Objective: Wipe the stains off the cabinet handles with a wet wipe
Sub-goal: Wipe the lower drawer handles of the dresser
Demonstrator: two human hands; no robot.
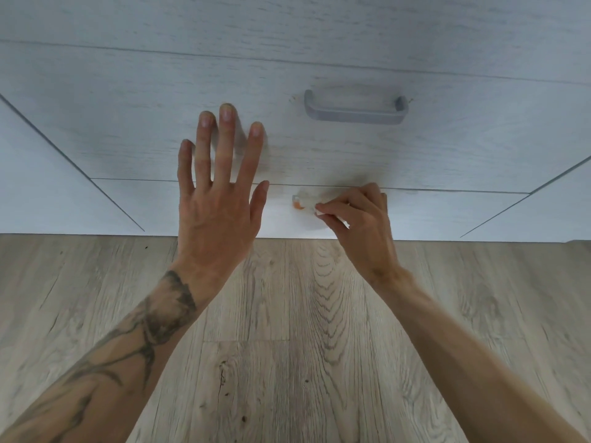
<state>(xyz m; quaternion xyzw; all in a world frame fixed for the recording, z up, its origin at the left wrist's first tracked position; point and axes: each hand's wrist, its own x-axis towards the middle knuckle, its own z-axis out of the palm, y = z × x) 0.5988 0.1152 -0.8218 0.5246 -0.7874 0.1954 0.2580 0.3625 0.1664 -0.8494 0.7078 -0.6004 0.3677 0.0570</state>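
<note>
Wet wipe (308,203): soft, limp, light; pinched in right hand (358,219), orange stain (298,205) just beyond the fingertips. Left hand (220,187) splayed, empty.

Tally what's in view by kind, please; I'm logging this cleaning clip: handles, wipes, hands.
Cabinet handles: 2, the upper handle fully visible, the lower handle mostly hidden under the wipe
Wet wipes: 1, the wet wipe in the right hand
Hands: 2, left hand open and spread, right hand pinching the wipe
Total: 5
</note>
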